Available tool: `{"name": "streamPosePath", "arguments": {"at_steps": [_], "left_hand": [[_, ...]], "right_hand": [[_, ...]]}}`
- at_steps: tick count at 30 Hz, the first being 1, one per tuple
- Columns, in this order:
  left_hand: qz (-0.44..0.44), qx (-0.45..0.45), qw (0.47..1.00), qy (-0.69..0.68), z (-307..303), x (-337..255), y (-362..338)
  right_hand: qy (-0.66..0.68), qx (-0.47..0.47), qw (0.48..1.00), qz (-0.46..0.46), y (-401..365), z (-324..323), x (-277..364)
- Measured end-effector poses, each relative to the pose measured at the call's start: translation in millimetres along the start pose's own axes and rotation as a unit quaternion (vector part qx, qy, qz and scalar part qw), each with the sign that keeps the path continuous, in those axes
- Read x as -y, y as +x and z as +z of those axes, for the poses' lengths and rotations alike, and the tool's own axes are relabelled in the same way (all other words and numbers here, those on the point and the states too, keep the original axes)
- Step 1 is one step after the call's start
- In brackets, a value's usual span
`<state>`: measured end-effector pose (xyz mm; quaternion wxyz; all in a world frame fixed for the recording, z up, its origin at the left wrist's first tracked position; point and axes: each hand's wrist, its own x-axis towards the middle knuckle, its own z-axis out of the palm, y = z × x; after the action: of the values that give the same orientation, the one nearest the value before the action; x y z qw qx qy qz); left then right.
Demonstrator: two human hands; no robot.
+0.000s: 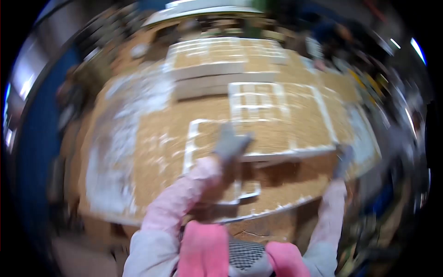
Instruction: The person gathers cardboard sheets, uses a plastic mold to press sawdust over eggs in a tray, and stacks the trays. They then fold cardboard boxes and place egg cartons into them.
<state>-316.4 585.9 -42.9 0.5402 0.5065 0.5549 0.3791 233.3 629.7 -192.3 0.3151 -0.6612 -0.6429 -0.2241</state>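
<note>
My left hand [230, 143], in a grey glove, is over the front left part of a white-edged brown panel [304, 124]. Its thumb and fingers are spread apart, though blurred. At the panel's front right corner, my right hand [344, 159], also gloved, is closed around the edge; its fingertips are partly hidden. White bars form a grid on the panel's left part. Dark shadow shows under its front edge. Below my left forearm lies another white frame [189, 147], partly covered by the arm.
Behind the panel stands a stack of similar white-edged panels [207, 67]. The large brown worktable [157, 124] carries white powdery patches [110, 157] on its left side. At the far right, a person [325, 39] is blurred beside the table.
</note>
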Motion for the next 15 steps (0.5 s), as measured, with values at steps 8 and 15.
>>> {"name": "streamPosePath", "arguments": {"at_steps": [8, 15], "left_hand": [[0.444, -0.148, 0.873, 0.138, -29, 47, -180], [0.313, -0.314, 0.864, 0.240, -103, 178, -306]], "right_hand": [[0.754, 0.285, 0.498, 0.320, -108, -158, 325], [0.745, 0.622, 0.145, 0.191, -162, -199, 594]]}}
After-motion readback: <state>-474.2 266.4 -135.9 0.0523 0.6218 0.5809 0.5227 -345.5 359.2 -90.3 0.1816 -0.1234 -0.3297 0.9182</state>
